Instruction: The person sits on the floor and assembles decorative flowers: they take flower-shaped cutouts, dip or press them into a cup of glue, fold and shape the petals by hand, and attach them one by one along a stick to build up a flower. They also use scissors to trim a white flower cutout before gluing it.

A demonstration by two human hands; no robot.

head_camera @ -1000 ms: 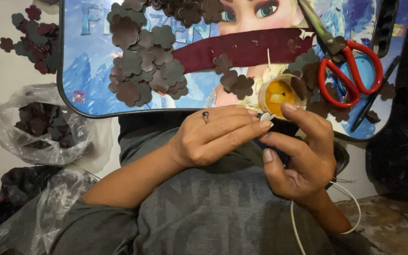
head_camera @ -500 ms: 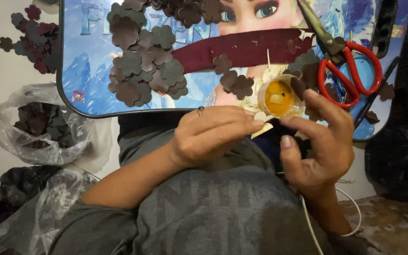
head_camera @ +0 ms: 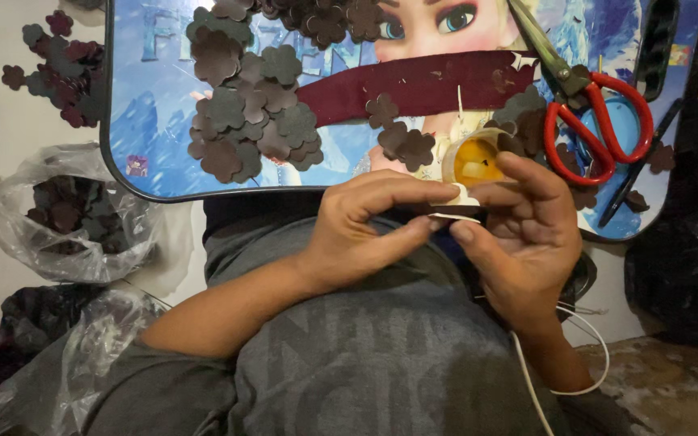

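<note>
- The left hand (head_camera: 373,230) and right hand (head_camera: 527,234) meet in front of the person's grey shirt (head_camera: 365,355), just below a picture tray (head_camera: 155,121).
- Both hands pinch one small white piece (head_camera: 458,206) between fingertips; it sits between them, partly hidden.
- A small cup of yellow glue (head_camera: 474,160) stands on the tray, just above the right fingers.
- Dark flower cutouts (head_camera: 244,113) lie heaped on the tray.
- Red-handled scissors (head_camera: 591,113) lie at the right.
- A clear bag (head_camera: 58,218) of cutouts sits at the left.
</note>
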